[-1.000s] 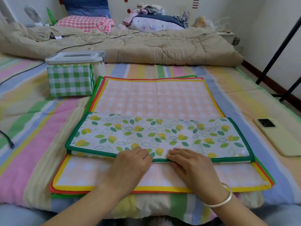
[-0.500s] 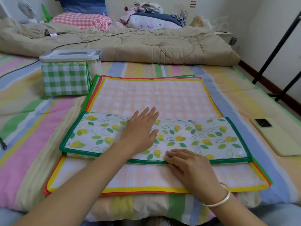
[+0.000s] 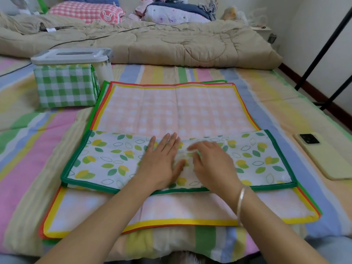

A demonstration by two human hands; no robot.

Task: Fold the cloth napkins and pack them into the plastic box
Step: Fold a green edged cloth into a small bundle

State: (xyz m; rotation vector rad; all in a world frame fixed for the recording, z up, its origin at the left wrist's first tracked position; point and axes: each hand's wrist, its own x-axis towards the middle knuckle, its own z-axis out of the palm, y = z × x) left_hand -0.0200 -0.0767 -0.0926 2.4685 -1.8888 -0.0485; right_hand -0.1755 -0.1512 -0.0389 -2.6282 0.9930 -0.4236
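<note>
A leaf-print napkin with green trim (image 3: 106, 164) lies folded into a long strip across a stack of flat napkins. The top one of the stack is pink checked with a yellow border (image 3: 171, 113). My left hand (image 3: 162, 164) presses flat on the middle of the strip, fingers straight. My right hand (image 3: 211, 164) rests on it just to the right, blurred, fingers loosely bent. At the back left stands the clear plastic box (image 3: 102, 67) with its grey lid on. A folded green checked napkin (image 3: 64, 86) leans against its front.
A phone in a pale yellow case (image 3: 327, 155) lies on the striped bed sheet to the right. A beige quilt (image 3: 152, 42) and pillows lie across the back. Black stand legs (image 3: 323, 52) slant by the right wall.
My right hand has left the strip's near edge and moved up onto the strip beside my left hand, which earlier moved there from the same edge.
</note>
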